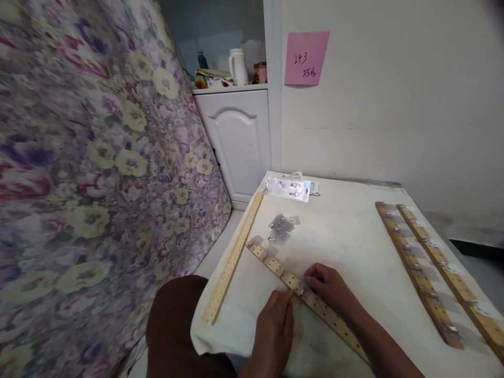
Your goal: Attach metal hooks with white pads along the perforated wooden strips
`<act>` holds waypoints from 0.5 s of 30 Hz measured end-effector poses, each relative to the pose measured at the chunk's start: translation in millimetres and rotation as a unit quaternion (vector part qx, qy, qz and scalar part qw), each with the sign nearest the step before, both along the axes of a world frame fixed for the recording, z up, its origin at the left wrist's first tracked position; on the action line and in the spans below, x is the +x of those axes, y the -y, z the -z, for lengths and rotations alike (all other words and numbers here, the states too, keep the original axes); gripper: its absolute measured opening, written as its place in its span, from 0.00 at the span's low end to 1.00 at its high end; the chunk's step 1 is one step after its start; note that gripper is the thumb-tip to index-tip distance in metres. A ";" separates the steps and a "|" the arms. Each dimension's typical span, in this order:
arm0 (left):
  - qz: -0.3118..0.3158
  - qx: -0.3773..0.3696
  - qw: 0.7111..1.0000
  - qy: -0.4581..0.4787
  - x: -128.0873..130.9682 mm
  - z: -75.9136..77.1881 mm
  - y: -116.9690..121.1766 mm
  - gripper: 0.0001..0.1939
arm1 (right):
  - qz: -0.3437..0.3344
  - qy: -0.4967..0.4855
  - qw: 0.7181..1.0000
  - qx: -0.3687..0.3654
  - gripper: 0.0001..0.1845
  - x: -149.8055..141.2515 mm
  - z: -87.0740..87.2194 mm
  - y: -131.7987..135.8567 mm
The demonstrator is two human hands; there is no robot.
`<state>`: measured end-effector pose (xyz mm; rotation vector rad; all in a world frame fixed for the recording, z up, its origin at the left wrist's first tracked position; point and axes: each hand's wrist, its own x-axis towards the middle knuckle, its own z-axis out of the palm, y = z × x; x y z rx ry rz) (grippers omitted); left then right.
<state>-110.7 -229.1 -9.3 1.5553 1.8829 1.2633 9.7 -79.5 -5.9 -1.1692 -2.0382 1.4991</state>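
A pale wooden strip with rows of holes (326, 310) lies slantwise across the table in front of me. Several small metal clips with clear plastic tabs (282, 271) sit along its far half. My left hand (275, 320) is closed on the strip's near edge, fingertips pinching beside one clip. Just across, my right hand (327, 283) is closed in a pinch at that clip's clear plastic tab (305, 290); its fingers partly hide the tab. Beyond the strip's far end rests a loose pile of similar clips (281, 226).
Another holed strip (232, 260) lies along the table's left edge. Two strips bearing clips (417, 268) lie at the right. Clear blister packs (287, 189) rest at the back of the cloth-covered table (334, 220). A flowered curtain (98, 173) hangs at the left.
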 end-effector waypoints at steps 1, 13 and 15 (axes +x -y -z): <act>0.000 0.001 1.000 0.000 0.1 -0.2 0.1 0.16 | 0.001 -0.002 1.000 -0.004 0.05 0.1 0.1 0.1; 0.003 0.005 1.000 -0.024 0.6 2.5 1.9 0.18 | 0.007 -0.017 0.999 -0.034 0.04 -0.3 5.7 -0.3; 0.005 0.004 0.999 -0.035 0.7 4.5 1.9 0.19 | 0.007 -0.014 0.999 -0.029 0.04 -0.5 5.3 -0.4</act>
